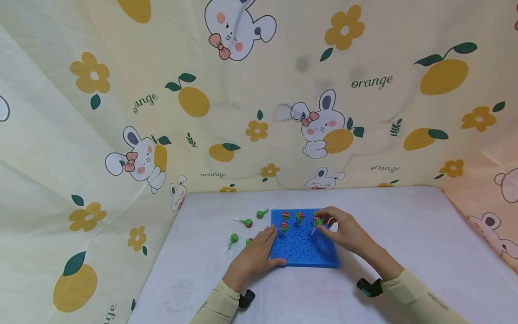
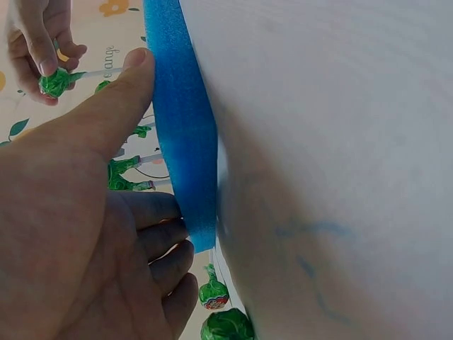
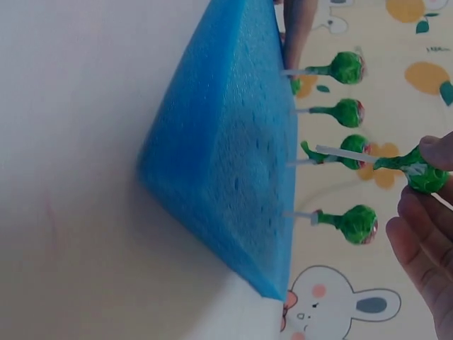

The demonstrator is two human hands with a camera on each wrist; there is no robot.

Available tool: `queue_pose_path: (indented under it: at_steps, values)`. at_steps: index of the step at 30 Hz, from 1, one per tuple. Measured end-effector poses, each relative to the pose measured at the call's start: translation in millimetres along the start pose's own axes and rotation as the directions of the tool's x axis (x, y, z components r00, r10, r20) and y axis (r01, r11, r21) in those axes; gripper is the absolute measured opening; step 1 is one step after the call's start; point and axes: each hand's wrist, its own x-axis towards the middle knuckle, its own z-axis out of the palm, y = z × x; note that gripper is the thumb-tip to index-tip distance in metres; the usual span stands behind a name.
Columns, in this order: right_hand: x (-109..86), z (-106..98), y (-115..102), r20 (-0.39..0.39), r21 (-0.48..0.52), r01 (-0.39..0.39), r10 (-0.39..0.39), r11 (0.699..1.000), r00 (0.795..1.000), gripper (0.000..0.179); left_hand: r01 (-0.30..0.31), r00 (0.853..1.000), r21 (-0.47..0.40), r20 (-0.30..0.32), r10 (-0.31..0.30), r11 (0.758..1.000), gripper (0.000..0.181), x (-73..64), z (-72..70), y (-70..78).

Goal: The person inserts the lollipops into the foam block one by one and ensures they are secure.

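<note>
A blue foam block dotted with small holes lies on the table. Several green-wrapped lollipops stand in its far part, among them one lollipop near the back edge and another lollipop closer to the left hand. My right hand pinches a lollipop by its wrapped head, above the block's far right. Its white stick points toward the block, and the tip is apart from the foam in the right wrist view. My left hand rests against the block's left side, fingers extended, thumb along the near edge.
Loose lollipops lie left of the block: one lollipop nearer the front, one lollipop behind it, one lollipop farthest back. Another lollipop is partly hidden by the left hand. A printed cloth hangs behind the white table.
</note>
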Motion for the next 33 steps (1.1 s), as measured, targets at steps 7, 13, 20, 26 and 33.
queue_pose_path:
  at_steps: [7,13,20,26,33]
  values:
    - [3.6,9,-2,0.024,0.016,0.035,-0.036,0.999,0.999,0.035,0.003,1.000,0.000,-0.002,-0.003,1.000,0.104,0.1,-1.5,0.3]
    - [5.8,14,-5,0.046,0.023,0.013,-0.014,1.000,0.999,0.036,-0.003,1.000,-0.010,0.000,0.003,1.000,0.104,-0.7,-2.7,0.2]
    - [8.5,20,-7,0.067,0.017,-0.016,0.015,1.000,0.998,0.037,-0.001,1.000,-0.015,-0.002,0.001,1.000,0.104,-0.7,-2.5,0.4]
    - [11.5,25,-6,0.073,0.016,-0.002,0.001,1.000,0.997,0.036,-0.003,1.000,-0.016,-0.007,0.003,1.000,0.104,-1.1,-2.3,0.7]
    - [13.5,28,-6,0.074,0.018,0.022,-0.023,1.000,0.997,0.036,-0.007,1.000,-0.002,-0.007,0.007,1.000,0.104,-0.2,-1.5,-0.1]
